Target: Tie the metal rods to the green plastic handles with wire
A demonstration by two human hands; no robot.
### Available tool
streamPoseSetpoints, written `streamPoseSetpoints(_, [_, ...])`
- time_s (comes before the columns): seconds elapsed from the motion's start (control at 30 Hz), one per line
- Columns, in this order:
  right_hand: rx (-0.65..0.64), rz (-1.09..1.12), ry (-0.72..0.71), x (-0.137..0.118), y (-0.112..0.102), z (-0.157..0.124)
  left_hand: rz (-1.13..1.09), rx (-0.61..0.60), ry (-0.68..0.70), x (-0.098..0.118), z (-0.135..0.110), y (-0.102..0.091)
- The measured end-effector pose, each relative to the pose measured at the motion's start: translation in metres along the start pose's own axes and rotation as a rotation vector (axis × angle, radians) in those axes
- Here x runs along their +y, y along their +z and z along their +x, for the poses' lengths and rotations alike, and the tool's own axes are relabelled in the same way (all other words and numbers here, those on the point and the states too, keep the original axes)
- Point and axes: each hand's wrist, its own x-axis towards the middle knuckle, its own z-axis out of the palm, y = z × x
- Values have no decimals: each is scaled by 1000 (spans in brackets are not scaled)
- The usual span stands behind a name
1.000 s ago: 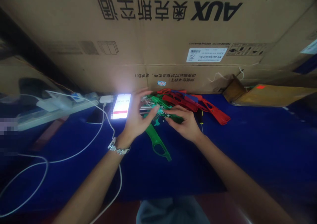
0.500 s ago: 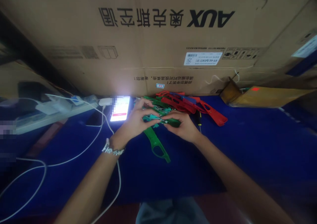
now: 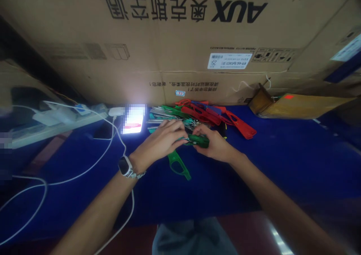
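Green plastic handle shell (image 3: 199, 140), one piece, held in the right hand (image 3: 216, 146) at the near edge of the parts pile, above the blue tabletop (image 3: 214, 187). Change, as we record it: the left hand (image 3: 166, 136), spread over the pile a second ago, now bunches at the shell's left end, its fingertips drawn together, seemingly on a thin pale wire (image 3: 185, 138). We judge that the work has passed from sorting among parts to handling this one shell. Left forearm: rising from lower left, back of hand uppermost, smartwatch (image 3: 124, 166) face now showing. Right forearm: angled in from lower right, digits to either side of the shell. Adjacent items: metal tubes (image 3: 155, 122) beyond the left hand; looped green shell (image 3: 174, 157), lying nearer us; red shells (image 3: 244, 129), behind and to the right.
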Motion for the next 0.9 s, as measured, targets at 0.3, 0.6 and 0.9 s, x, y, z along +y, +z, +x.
streamPoseSetpoints(0.3, [-46, -369, 6, -9, 13, 3, -367, 22, -234, -21, -5, -3])
streamPoseSetpoints(0.6, [110, 268, 84, -24, 16, 14, -672, 28, -303, -15, -2, 2])
streamPoseSetpoints(0.9, [-113, 671, 260, -27, -6, 36, -936, 25, -340, -13, -4, -9])
